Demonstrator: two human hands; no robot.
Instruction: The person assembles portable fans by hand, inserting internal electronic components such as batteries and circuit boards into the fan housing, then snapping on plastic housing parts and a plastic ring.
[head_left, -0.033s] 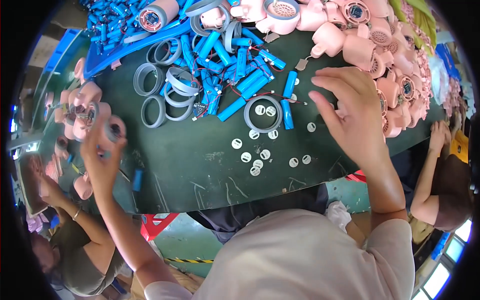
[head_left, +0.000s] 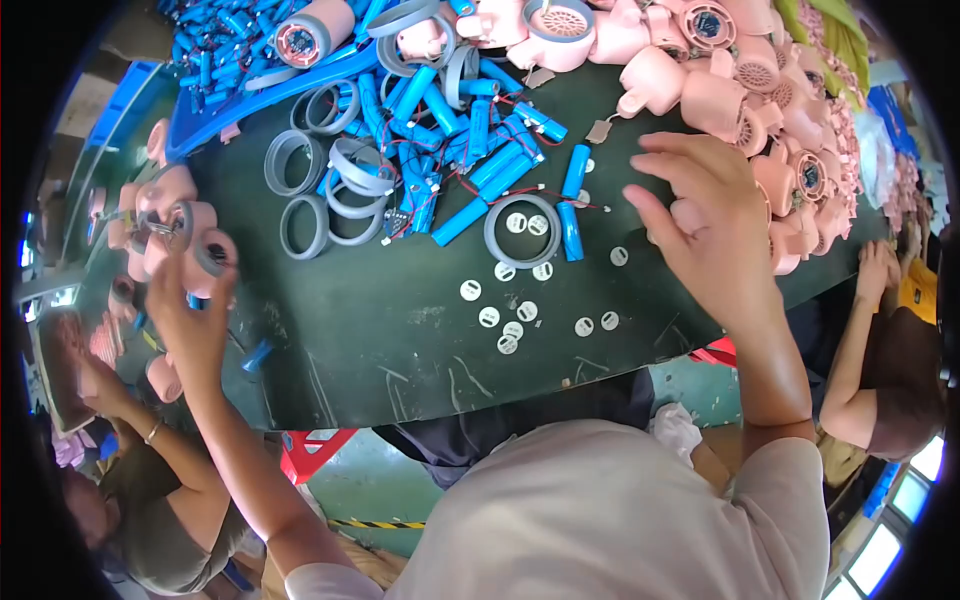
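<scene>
setting down one finished pink housing (head_left: 205,262) at far left while reaching for the next at right. left hand (head_left: 190,320) closed around that pink housing, grey ring already on its face, held beside the small cluster of assembled pink units (head_left: 160,205) at the table's left edge. right hand (head_left: 705,225) spread wide, fingers fanned and empty, hovering over the heap of bare pink housings (head_left: 760,110) along the right side, nearly touching one; hard to say whether a fingertip rests on it.

judged as the hand-over point between two pieces: done unit to be parked with the others, fresh housing to be picked. next move calls for a clean pinch on a single housing from a crowded pile, then a grey ring (head_left: 300,225) and a blue battery cell (head_left: 575,170) from the loose stock in the middle, red wires tangled among them and apt to drag neighbours along.

dark green table (head_left: 400,340), scuffed, scattered with small white discs (head_left: 505,330) near the front edge, one larger grey ring (head_left: 522,232) lying round two of them. blue tray (head_left: 230,105) of more cells at upper left. co-workers seated at both sides, another person's forearm (head_left: 850,360) at right, green floor below, red stool (head_left: 310,445) under the table.
</scene>
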